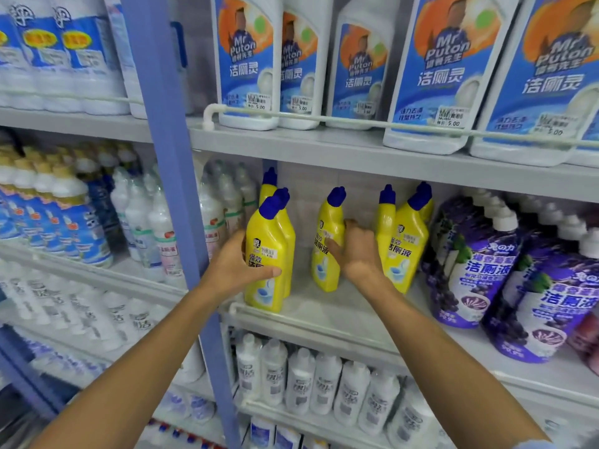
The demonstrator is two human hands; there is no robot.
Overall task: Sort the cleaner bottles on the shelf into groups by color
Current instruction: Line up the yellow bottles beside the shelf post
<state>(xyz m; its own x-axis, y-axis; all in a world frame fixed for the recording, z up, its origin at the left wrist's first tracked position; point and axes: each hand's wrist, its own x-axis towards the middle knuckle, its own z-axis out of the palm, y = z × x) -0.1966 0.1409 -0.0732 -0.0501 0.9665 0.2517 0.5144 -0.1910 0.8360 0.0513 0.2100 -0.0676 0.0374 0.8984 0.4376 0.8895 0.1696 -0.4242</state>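
Several yellow cleaner bottles with blue caps stand on the middle shelf (330,314). My left hand (235,265) is wrapped around the front left yellow bottle (264,254), which stands at the shelf's front edge with two more yellow bottles behind it. My right hand (358,251) grips the lone middle yellow bottle (327,244) from its right side. A further group of yellow bottles (403,241) stands just right of that hand. Purple bottles with white caps (470,264) fill the shelf's right part.
Large white bottles with blue labels (431,69) stand on the shelf above, behind a rail. Small white bottles (321,384) line the shelf below. A blue upright post (171,163) divides this unit from the left one, which holds white and clear bottles (142,225).
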